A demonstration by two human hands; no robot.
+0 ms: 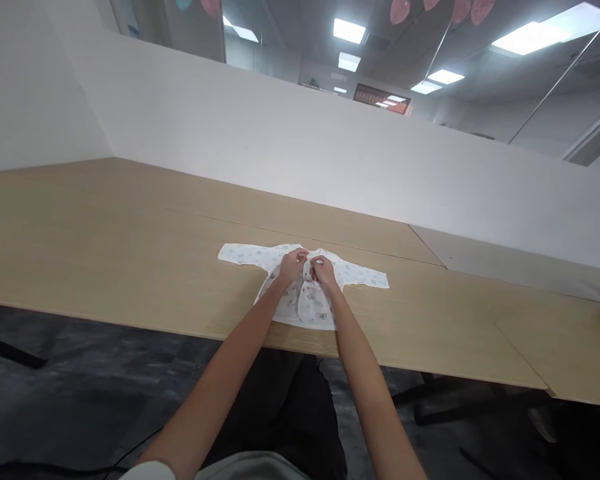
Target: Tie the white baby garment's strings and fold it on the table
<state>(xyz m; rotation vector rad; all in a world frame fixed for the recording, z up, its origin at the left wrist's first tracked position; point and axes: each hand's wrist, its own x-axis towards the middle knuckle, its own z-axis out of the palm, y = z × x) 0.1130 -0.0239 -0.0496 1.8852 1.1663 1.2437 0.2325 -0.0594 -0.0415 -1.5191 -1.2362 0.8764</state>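
Observation:
A small white baby shirt (pixel 314 308) with a scattered print lies spread on the table, its sleeves stretched out to both sides. At its upper front, near the neckline, my left hand (pixel 293 263) pinches the cloth with bent fingers. Just to the right, my right hand (pixel 323 269) is closed on the front edge of the same shirt. Only a narrow gap separates the two hands. Below them the front panels overlap and pucker a little. The fingers cover whatever fastening there may be at the neck.
The wooden table (pixel 130 233) runs wide to both sides, with its front edge close to my body. Behind it rises a white wall (pixel 280 147), topped by a glass window (pixel 380 60). Black table legs (pixel 460 407) show below on the right.

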